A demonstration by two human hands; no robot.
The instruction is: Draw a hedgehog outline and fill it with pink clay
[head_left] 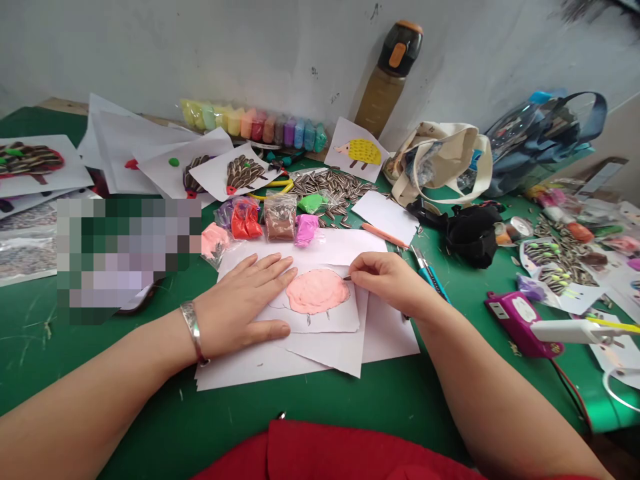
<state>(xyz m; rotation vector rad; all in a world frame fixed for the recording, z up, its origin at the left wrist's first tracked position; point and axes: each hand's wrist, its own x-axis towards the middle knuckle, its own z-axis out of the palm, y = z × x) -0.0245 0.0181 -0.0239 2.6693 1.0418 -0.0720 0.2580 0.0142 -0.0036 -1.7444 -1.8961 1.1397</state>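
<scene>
My left hand [250, 310] lies flat with fingers spread on a white drawing sheet [320, 323]. On that sheet is a pencil-outlined animal whose body is filled with flattened pink clay [320, 291]. My right hand [383, 280] pinches a dark sunflower seed [348, 277] at the upper right edge of the clay; the fingers cover part of it. More white paper [387, 340] lies beneath the drawing. Just behind are bags of red clay [246, 219], brown clay [280, 219] and magenta clay [307, 229], and a pile of sunflower seeds [335, 190].
A utility knife [429, 275] and an orange stick [384, 235] lie right of the paper. Behind stand a bottle [387, 80], a row of colored clay packs [255, 125] and seed-covered hedgehog pictures [243, 172]. A purple glue gun [523, 323] rests at the right.
</scene>
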